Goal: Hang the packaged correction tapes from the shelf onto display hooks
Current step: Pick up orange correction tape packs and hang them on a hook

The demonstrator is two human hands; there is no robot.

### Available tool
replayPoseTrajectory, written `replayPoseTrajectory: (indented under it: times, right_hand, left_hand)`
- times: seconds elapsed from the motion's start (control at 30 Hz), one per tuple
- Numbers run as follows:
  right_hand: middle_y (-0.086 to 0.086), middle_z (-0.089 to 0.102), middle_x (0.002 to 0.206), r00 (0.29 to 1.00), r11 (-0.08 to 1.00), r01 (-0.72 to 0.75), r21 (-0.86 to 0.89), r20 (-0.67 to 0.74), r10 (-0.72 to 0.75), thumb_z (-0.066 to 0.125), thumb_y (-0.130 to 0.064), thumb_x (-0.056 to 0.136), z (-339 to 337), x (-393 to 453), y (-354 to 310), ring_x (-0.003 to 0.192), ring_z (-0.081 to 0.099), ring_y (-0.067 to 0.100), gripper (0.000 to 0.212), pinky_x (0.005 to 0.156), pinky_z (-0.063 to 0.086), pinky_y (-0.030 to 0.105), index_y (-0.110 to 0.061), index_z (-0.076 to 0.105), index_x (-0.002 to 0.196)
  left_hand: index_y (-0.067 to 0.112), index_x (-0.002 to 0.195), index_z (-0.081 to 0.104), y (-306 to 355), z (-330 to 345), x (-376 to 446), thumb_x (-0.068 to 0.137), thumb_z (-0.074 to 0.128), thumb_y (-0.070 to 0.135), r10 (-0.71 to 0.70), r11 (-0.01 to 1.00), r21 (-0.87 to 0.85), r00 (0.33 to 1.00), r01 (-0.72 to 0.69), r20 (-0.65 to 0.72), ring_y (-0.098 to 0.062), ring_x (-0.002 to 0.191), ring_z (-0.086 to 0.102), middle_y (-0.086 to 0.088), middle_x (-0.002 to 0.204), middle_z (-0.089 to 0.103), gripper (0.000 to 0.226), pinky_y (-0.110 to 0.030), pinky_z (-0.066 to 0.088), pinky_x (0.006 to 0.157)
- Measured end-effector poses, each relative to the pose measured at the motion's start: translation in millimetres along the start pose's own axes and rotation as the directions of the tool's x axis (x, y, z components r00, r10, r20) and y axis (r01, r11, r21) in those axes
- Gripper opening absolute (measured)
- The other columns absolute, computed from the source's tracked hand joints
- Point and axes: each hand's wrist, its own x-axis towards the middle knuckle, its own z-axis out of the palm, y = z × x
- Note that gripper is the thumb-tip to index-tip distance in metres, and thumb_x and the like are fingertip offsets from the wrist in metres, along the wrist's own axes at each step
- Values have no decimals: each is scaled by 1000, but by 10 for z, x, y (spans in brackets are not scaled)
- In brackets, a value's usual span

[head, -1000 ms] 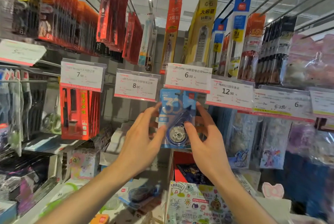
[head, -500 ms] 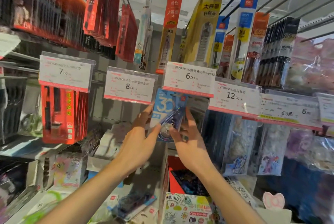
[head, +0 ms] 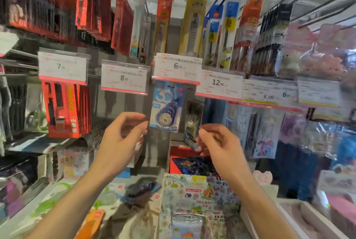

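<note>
A blue packaged correction tape (head: pixel 167 106) hangs on the hook behind the 6.00 price tag (head: pixel 176 68), tilted slightly. My left hand (head: pixel 120 140) is just below and left of it, fingers curled loosely and apart, holding nothing. My right hand (head: pixel 219 149) is below and right of the pack, fingers also loosely curled and empty. More blue correction tape packs (head: pixel 140 190) lie blurred on the shelf below, between my forearms.
Price tags marked 8.00 (head: pixel 124 78), 7.90 (head: pixel 62 66) and 12.90 (head: pixel 218 83) front neighbouring hooks. Red packs (head: pixel 65 109) hang at left, pen packs above, plush items at right. A sticker-covered box (head: pixel 194 194) stands on the shelf at lower centre.
Both hands held the blue pack up at the hook; they have let go and dropped back down. The pack now hangs by itself under the 6.00 tag.
</note>
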Motion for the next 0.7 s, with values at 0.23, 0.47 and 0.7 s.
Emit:
replayPoseTrajectory:
  times: [0.23,0.47,0.7]
  right_hand:
    - [4,76,78,998,988,-56,145,-2,57,66,-24,98,-105,-651,91,61,67,10,13,56,55,20,-32,75,92]
    - [13,73,78,979,963,-196,184,-16,203,69,-28,92,153,-1179,215,57,64,11,7,52,53,19,-26,76,92]
    - [12,77,80,965,974,-214,74,-136,223,71,-22,92,660,-1319,120,60,68,12,6,56,55,17,-23,76,92]
  left_hand:
    - [27,98,75,125,-116,-664,87,72,28,-130,986,-109,991,130,8,-18,84,77,-4,99,79,11,-30,63,73]
    - [19,97,76,-20,-461,-1148,78,70,34,-263,954,-164,964,252,-46,-21,79,76,-5,95,79,25,-28,62,69]
    - [12,98,73,-446,-1135,-1129,78,67,27,-380,903,-227,925,365,-26,-13,73,74,-4,88,79,26,-18,60,65]
